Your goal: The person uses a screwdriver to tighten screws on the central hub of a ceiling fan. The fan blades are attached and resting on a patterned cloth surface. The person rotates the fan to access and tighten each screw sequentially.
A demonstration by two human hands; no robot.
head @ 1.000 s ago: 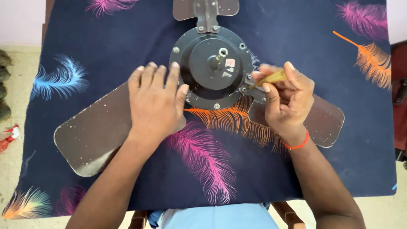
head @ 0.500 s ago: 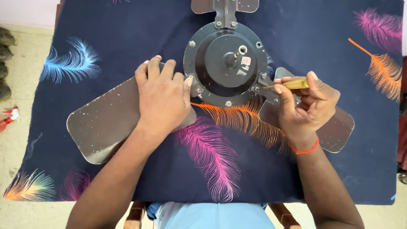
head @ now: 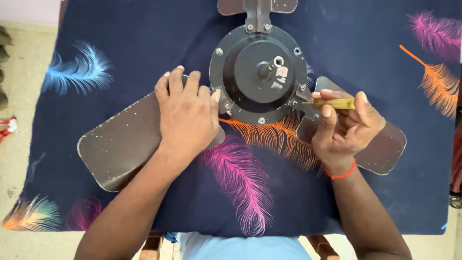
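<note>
Screwdriver (head: 332,103) now level at motor (head: 259,73), left hand (head: 188,113) unmoved on blade (head: 122,144)

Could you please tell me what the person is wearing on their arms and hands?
Both forearms are bare, with no sleeves in view. The right hand has a thin red-orange band around its wrist. The left hand wears no glove, ring or band.

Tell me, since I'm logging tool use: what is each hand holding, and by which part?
The right hand grips a screwdriver by its yellow handle. The left hand holds nothing; it lies flat on a fan blade.
</note>
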